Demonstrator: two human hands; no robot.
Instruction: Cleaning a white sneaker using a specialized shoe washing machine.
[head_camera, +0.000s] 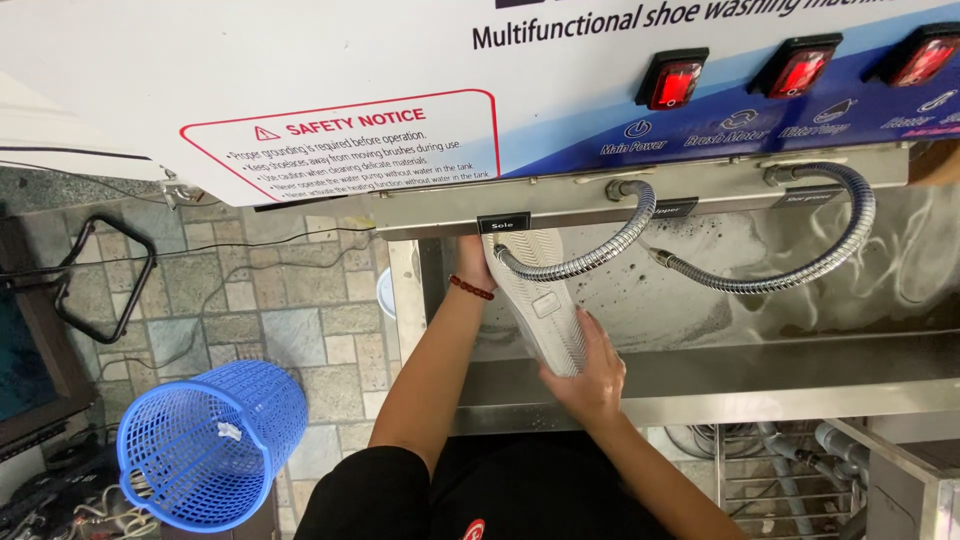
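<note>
A white shoe (545, 300) lies sole up in the steel tank of a shoe washing machine (700, 300). My left hand (476, 262), with a red bead bracelet on the wrist, grips the shoe's far end under the machine's panel; much of that hand is hidden. My right hand (592, 372) grips the near end of the shoe at the tank's front rim. A flexible metal hose (590, 262) curves across the shoe's upper part.
A second flexible metal hose (800, 270) hangs at the right over the wet, soapy tank. Three lit red rocker switches (675, 80) sit on the panel above. A blue plastic basket (205, 440) stands on the tiled floor at the left, beside cables and a dark frame.
</note>
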